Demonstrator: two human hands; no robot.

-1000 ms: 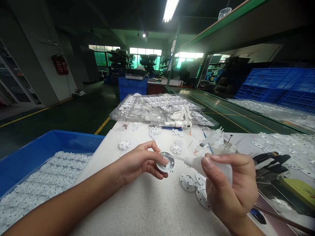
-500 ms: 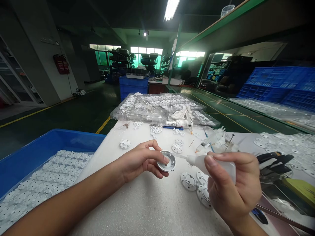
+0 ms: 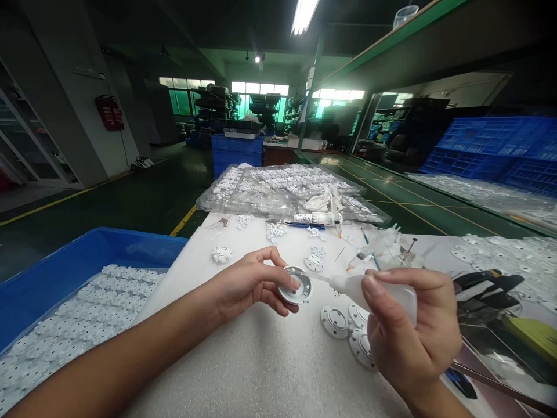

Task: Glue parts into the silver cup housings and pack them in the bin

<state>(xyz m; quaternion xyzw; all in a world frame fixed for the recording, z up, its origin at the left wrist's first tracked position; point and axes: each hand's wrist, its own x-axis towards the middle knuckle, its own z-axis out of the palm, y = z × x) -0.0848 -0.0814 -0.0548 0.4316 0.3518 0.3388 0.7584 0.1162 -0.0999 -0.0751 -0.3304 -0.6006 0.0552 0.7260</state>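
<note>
My left hand (image 3: pixel 261 281) is closed on a round white plastic part (image 3: pixel 303 295), thumb pressed on its hollow inner face and fingers behind it. My right hand (image 3: pixel 413 325) grips a translucent squeeze bottle (image 3: pixel 354 288) lying nearly level. The bottle's thin nozzle points left, and its tip is at the upper right rim of the round part; whether they touch I cannot tell. Beside the right hand, several similar white discs (image 3: pixel 334 321) lie on the white foam sheet (image 3: pixel 243 366). Two more sit farther back, a scalloped piece (image 3: pixel 221 253) on the left and a disc (image 3: pixel 314 262) near the middle.
A blue bin (image 3: pixel 130 244) with rows of white parts stands at left. Bagged trays (image 3: pixel 278 186) of small white pieces cover the far end. Pens (image 3: pixel 307 226), a syringe (image 3: pixel 336 215) and small white bits (image 3: pixel 276 232) lie before them. Black-handled tools (image 3: pixel 487 290) stand at right.
Almost nothing differs. Both hands keep their hold on the round part and the bottle, and the camera view has shifted very slightly.
</note>
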